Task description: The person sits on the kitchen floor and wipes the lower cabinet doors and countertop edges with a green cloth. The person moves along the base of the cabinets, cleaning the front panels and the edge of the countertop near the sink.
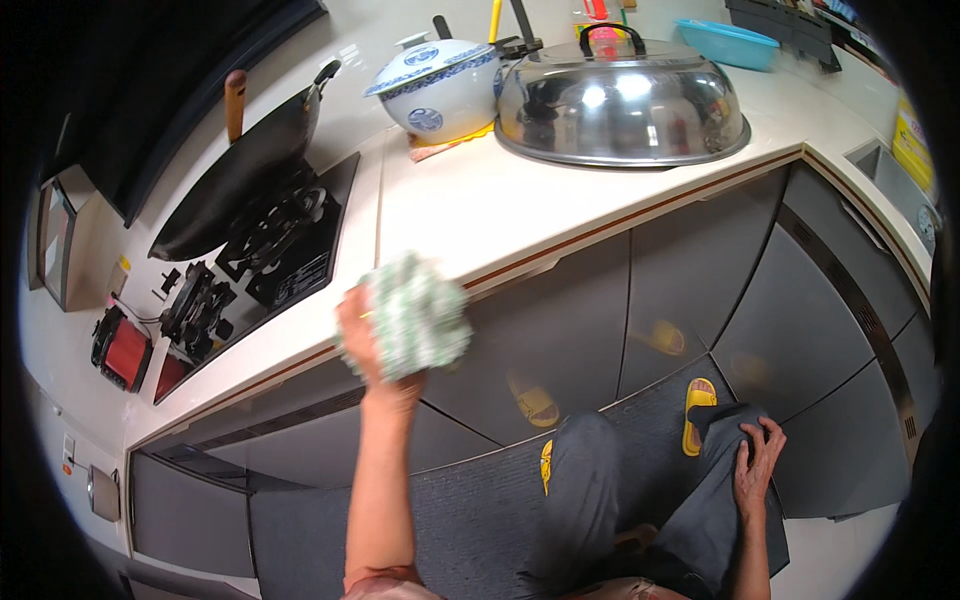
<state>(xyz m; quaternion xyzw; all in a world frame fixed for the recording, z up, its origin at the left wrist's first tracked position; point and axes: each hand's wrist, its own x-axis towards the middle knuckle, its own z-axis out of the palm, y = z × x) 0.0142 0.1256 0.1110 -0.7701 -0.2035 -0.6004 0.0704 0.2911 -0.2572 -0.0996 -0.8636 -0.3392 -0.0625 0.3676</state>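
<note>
My left hand [367, 330] grips a bunched green-and-white cloth [420, 319], blurred by motion, at the front edge of the white countertop [457, 202]. Part of the cloth hangs over the grey cabinet fronts [547, 315]; whether it touches the counter I cannot tell. Well to the right and lower, my right hand [757, 461] rests on my trouser knee with its fingers spread and nothing in them. Left of the cloth, a gas hob [300, 277] is set into the counter, with a black wok [240, 172] tilted above its far burner.
Along the counter's back stand a lidded blue-and-white porcelain tureen [442, 90] and a domed steel lid [622, 105]. A light-blue plastic basin [727, 45] sits farther right, near the sink [892, 180]. A red-and-black appliance [124, 349] stands beyond the hob. Dark matting [465, 510] covers the floor.
</note>
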